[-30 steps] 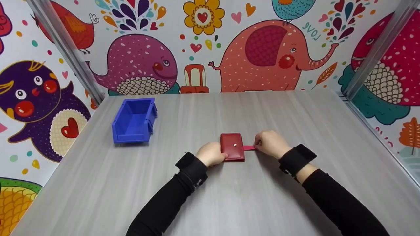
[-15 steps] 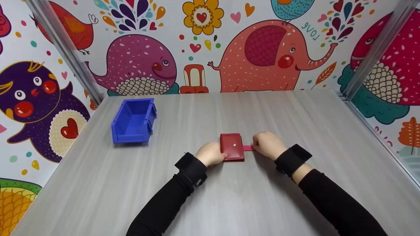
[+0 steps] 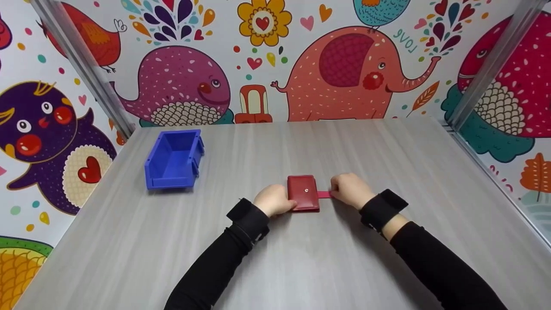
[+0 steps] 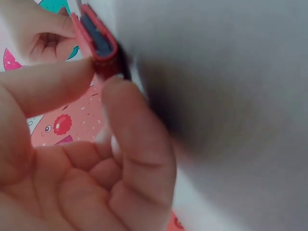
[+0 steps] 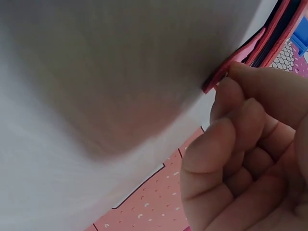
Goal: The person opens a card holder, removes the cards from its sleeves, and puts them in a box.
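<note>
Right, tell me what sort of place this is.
Probably an indoor booth or workstation rather than a lived-in room: a grey streaked table is bordered by cartoon-printed panels on its left, far and right sides, with metal posts at the two far corners.

Far left on my pale wood-grain table: blue plastic storage bin, open-topped, lower front wall towards me. Facing me, white printed wall panel: purple whale behind bin, coral elephant right of it, yellow flower higher, between them. Purple cartoon bird on left panel. Metal posts at both back corners.
</note>
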{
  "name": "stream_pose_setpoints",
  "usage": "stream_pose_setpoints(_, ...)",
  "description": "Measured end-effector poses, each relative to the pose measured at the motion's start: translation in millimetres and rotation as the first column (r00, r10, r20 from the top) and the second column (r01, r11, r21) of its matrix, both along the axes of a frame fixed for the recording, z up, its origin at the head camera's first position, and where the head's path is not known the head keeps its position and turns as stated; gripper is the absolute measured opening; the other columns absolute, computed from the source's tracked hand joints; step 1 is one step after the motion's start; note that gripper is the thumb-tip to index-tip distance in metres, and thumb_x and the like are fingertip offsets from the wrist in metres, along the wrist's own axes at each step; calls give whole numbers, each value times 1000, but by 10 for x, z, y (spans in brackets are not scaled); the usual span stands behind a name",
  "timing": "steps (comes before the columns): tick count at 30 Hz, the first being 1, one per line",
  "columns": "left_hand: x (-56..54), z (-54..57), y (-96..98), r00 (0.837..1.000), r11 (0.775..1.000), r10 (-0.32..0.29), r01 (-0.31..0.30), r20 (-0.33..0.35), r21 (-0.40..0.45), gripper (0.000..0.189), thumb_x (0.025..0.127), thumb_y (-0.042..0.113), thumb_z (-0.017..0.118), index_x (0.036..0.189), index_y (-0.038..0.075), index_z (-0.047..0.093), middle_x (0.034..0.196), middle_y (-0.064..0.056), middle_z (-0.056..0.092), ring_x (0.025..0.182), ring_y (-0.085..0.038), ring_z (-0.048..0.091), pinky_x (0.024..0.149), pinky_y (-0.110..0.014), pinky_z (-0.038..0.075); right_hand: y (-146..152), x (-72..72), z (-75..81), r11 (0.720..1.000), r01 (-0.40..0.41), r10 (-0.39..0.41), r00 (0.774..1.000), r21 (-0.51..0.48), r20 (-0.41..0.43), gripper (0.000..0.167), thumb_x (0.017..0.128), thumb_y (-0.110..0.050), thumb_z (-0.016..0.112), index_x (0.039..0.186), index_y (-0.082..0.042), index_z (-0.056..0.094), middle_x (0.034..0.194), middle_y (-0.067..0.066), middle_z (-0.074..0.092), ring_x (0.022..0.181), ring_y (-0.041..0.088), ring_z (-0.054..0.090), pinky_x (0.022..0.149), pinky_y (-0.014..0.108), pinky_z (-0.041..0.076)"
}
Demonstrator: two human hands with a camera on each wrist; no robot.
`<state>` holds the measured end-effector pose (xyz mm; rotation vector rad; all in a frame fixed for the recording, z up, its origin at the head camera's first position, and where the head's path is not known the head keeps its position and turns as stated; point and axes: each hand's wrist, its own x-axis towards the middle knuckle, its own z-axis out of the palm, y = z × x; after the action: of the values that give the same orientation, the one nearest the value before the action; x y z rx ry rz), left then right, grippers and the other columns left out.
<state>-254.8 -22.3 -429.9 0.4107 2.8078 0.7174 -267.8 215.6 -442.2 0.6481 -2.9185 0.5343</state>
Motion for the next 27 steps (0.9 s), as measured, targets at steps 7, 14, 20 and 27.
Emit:
stream_pose_setpoints(7, -57, 127, 57, 995, 999, 24, -28, -101, -35, 32, 87, 26, 69, 64, 14, 51, 66, 0, 53, 56, -16, 46, 54, -30, 37, -8, -1, 6, 1000, 5, -5, 1000, 10, 13, 19, 78, -1, 71, 66, -9, 59, 62, -1, 53, 59, 17, 48, 58, 35, 43)
stream_pose_setpoints(14, -14, 160, 252, 986, 998, -30, 20, -162, -66, 25, 89, 25, 69, 71, 11, 59, 72, -2, 59, 64, -17, 51, 64, -37, 49, 3, 4, -1, 1000, -5, 5, 1000, -2, -11, 21, 78, 0, 70, 64, -10, 58, 60, -1, 53, 57, 17, 47, 56, 34, 42)
stream_pose_setpoints(20, 41, 129, 429, 969, 991, -91, 67, -230, -114, 29, 87, 22, 68, 63, 16, 52, 62, 4, 50, 58, -15, 47, 55, -33, 43, 8, 10, -8, 1000, -28, 27, 999, -15, -47, 20, 75, 3, 69, 64, -9, 58, 59, -1, 53, 56, 17, 47, 54, 34, 42)
stream_pose_setpoints(27, 88, 88, 600, 947, 979, -129, 74, -296, -190, 25, 84, 21, 72, 64, 14, 59, 64, -1, 59, 60, -19, 58, 55, -36, 49, 11, 14, 1, 999, -26, 25, 999, -22, -38, 19, 75, 3, 69, 64, -9, 59, 59, -2, 53, 56, 17, 47, 54, 34, 43)
